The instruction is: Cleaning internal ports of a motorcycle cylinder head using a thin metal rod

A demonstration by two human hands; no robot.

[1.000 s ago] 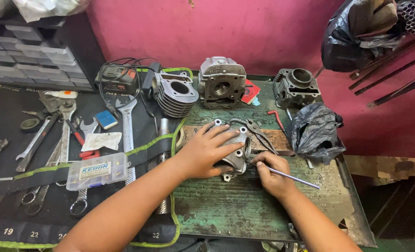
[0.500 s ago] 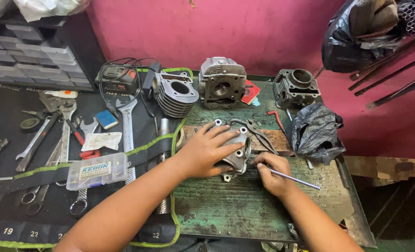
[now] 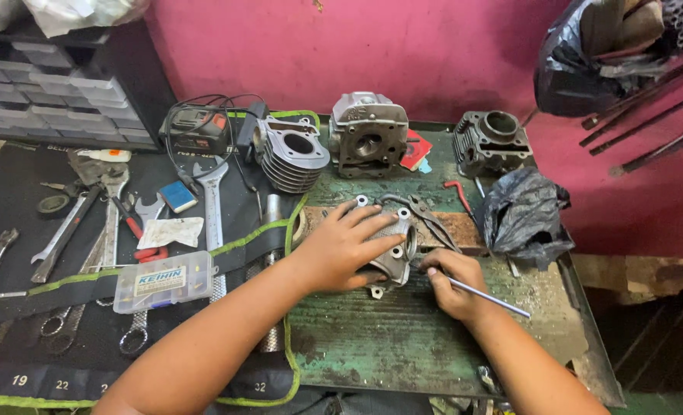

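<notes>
The left hand [image 3: 341,247] should press the grey cast-metal engine part [image 3: 394,247] flat on the worn green counter [image 3: 403,346], fingers spread over it, while the right hand [image 3: 450,283], at its four o'clock, clenches the thin steel rod [image 3: 489,297] steadily.

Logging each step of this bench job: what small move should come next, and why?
Probably work the thin metal rod further into the grey engine part: the right hand has its tip at the part's edge, while the left hand lies flat on top, steadying it.

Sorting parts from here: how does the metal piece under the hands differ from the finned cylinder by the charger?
The metal piece lies on the green bench under the left hand, while the finned cylinder stands untouched at the back. The finned cylinder has stacked ribs and one big bore; the metal piece shows small bolt holes. Both are grey metal.
</notes>
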